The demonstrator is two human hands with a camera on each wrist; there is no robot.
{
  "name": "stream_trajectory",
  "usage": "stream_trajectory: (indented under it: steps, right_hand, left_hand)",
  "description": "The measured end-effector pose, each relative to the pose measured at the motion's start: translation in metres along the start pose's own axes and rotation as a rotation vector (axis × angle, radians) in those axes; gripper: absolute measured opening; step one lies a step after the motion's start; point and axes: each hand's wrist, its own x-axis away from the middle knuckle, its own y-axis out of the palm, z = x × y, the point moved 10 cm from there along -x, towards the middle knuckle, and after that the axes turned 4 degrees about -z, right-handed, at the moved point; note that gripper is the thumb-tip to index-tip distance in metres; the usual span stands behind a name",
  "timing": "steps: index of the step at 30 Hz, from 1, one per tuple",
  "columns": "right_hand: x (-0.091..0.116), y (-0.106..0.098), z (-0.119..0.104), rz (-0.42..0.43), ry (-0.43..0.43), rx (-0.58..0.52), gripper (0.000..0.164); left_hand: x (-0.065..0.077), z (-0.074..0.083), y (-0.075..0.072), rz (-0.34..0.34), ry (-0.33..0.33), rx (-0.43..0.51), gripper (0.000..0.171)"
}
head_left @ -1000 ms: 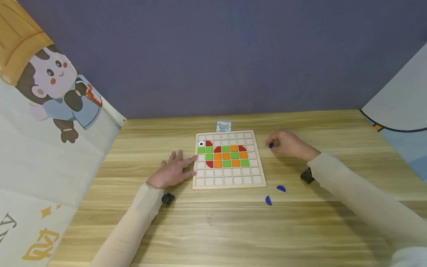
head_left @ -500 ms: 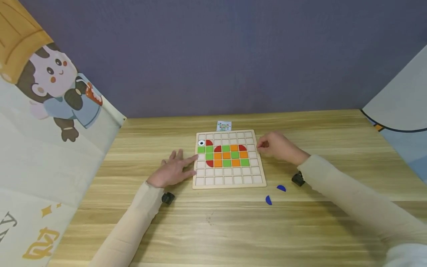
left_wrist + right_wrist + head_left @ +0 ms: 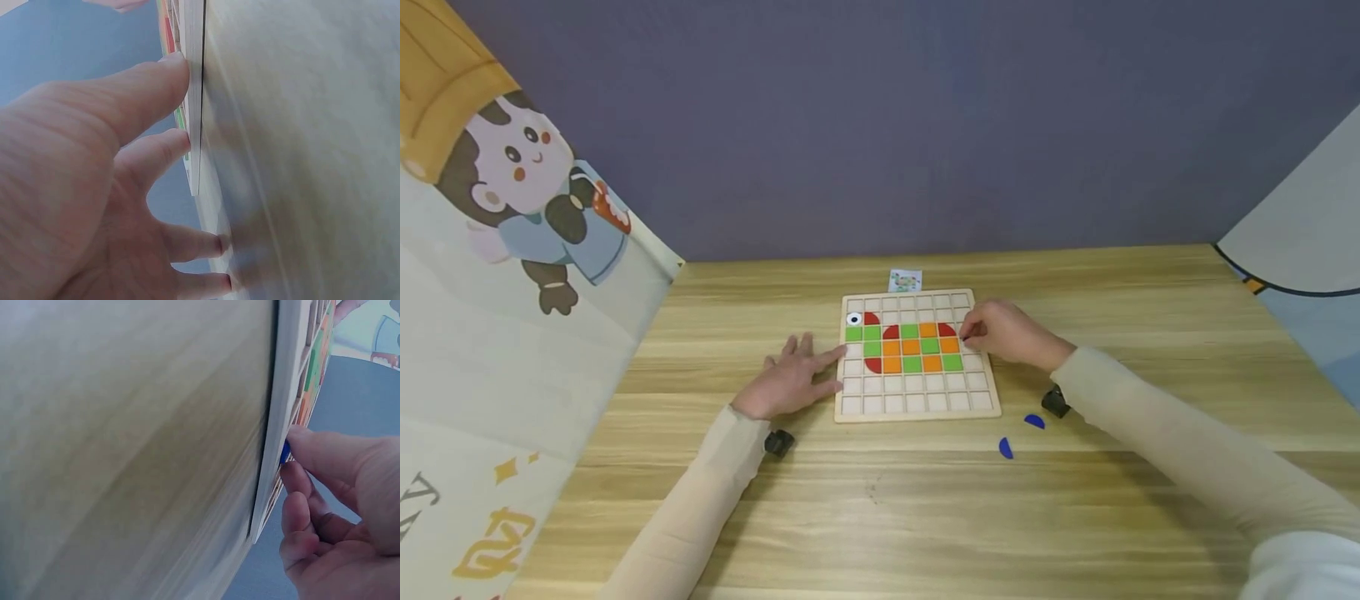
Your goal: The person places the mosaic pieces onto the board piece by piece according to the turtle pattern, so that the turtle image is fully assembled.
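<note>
A square wooden grid board [image 3: 917, 414] lies on the table, with green, orange and red tiles and a white eye tile [image 3: 853, 319] set in its cells. At the board's left edge, my left hand [image 3: 786, 382] rests with fingers spread; in the left wrist view its thumb and index fingertip touch the rim. Over the board's right side, my right hand [image 3: 1011, 333] pinches a blue piece [image 3: 285, 452] between thumb and index finger, its shape mostly hidden. Two blue half-round pieces [image 3: 1034, 422] lie on the table off the board's lower right corner.
Behind the board lies a small picture card [image 3: 906, 281]. The wooden table [image 3: 880, 517] ends at a dark blue-grey wall panel [image 3: 925, 133] at the back. A printed cartoon wall covering [image 3: 467, 350] stands on the left.
My right hand has moved left with the blue piece, from the table beside the board to over its right columns. My left hand has stayed at the left edge.
</note>
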Motion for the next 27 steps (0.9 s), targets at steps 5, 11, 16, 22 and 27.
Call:
stream_trajectory:
  steps: [5, 11, 16, 22, 27]
  right_hand:
    - [0.004, -0.003, -0.001, -0.005, -0.001, -0.004, 0.006]
    - [0.029, -0.015, -0.005, 0.02, -0.016, 0.062, 0.011]
    - [0.074, -0.004, -0.012, -0.077, -0.072, 0.099, 0.017]
    - [0.12, 0.019, -0.017, -0.196, -0.1, 0.09, 0.02]
    - [0.132, 0.026, -0.017, -0.196, -0.147, 0.059, 0.018]
  left_hand:
    - [0.0, 0.0, -0.001, -0.001, -0.001, 0.007, 0.061]
    - [0.0, -0.001, 0.0, 0.0, 0.001, 0.001, 0.061]
    - [0.001, 0.001, -0.001, 0.0, 0.002, -0.005, 0.061]
    - [0.001, 0.0, -0.001, 0.002, 0.009, -0.009, 0.061]
    - [0.001, 0.0, 0.0, -0.008, 0.012, -0.011, 0.062]
